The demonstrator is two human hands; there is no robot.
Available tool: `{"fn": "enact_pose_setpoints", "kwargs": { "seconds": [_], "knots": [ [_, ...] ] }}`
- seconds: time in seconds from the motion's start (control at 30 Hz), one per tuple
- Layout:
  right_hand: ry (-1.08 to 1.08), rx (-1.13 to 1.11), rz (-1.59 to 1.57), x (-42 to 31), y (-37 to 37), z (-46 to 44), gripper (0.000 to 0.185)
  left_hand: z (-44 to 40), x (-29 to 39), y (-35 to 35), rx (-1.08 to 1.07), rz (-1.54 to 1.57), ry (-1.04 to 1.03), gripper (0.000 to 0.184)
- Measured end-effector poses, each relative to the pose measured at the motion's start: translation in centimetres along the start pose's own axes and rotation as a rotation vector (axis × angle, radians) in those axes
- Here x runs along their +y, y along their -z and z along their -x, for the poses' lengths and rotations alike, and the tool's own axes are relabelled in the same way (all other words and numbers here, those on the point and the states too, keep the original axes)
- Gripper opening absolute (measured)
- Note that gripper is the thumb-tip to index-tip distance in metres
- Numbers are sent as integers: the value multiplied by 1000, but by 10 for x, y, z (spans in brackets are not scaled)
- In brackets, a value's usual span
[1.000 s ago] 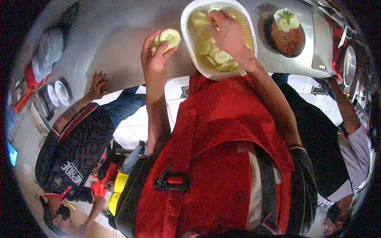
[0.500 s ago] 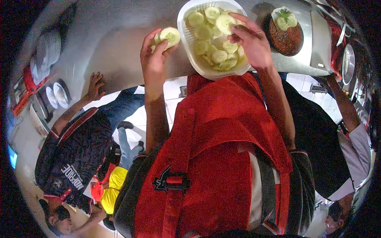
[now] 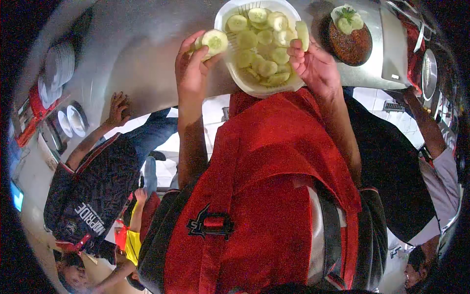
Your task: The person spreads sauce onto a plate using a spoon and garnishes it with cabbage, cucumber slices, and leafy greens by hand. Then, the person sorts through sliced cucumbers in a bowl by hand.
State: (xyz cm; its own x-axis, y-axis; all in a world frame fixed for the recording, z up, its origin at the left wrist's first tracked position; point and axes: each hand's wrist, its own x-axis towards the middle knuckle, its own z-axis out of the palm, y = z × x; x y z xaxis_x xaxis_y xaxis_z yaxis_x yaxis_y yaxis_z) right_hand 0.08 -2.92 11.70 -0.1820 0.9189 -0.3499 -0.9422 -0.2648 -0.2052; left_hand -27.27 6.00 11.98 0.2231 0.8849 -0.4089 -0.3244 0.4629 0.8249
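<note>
A white plastic tub (image 3: pixel 223 29) of cucumber slices (image 3: pixel 247 40) stands at the edge of the steel counter. My left hand (image 3: pixel 192 66) is closed on a few cucumber slices (image 3: pixel 215 42), held left of the tub with one round face showing. At the tub's right rim, my right hand (image 3: pixel 316 66) pinches one cucumber slice (image 3: pixel 302 35), turned nearly edge-on. Right of that hand sits a dark round plate of brown food (image 3: pixel 350 46), topped with cucumber slices and a green leaf (image 3: pixel 347 15).
The steel counter (image 3: pixel 142 54) curves across the top. A person in a dark jersey (image 3: pixel 93 186) stands at left, one hand (image 3: pixel 117 109) on the counter edge. Another person in black (image 3: pixel 387 166) is at right. Stacked plates (image 3: pixel 59 66) lie far left.
My right hand has drawn a slice from over the tub to its right rim and turned it edge-on. My left hand moved slightly right. The person in yellow behind has shifted.
</note>
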Motion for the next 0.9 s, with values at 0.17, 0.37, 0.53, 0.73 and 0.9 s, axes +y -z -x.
{"fn": "enact_pose_setpoints", "kwargs": {
  "seconds": [0.17,0.37,0.53,0.73,0.9],
  "knots": [
    [55,112,151,-14,-7,8,35,-4,-3,7,2,-43,19,44],
    [106,121,261,-15,-3,10,34,-5,-10,18,-51,109,42,45],
    [184,163,320,-10,-1,11,31,-2,-4,5,-40,51,40,46],
    [204,170,322,-16,-1,14,32,-2,-3,-1,-89,4,38,49],
    [199,141,307,-17,-2,17,33,-6,-1,6,-372,858,396,43]
  ]
}}
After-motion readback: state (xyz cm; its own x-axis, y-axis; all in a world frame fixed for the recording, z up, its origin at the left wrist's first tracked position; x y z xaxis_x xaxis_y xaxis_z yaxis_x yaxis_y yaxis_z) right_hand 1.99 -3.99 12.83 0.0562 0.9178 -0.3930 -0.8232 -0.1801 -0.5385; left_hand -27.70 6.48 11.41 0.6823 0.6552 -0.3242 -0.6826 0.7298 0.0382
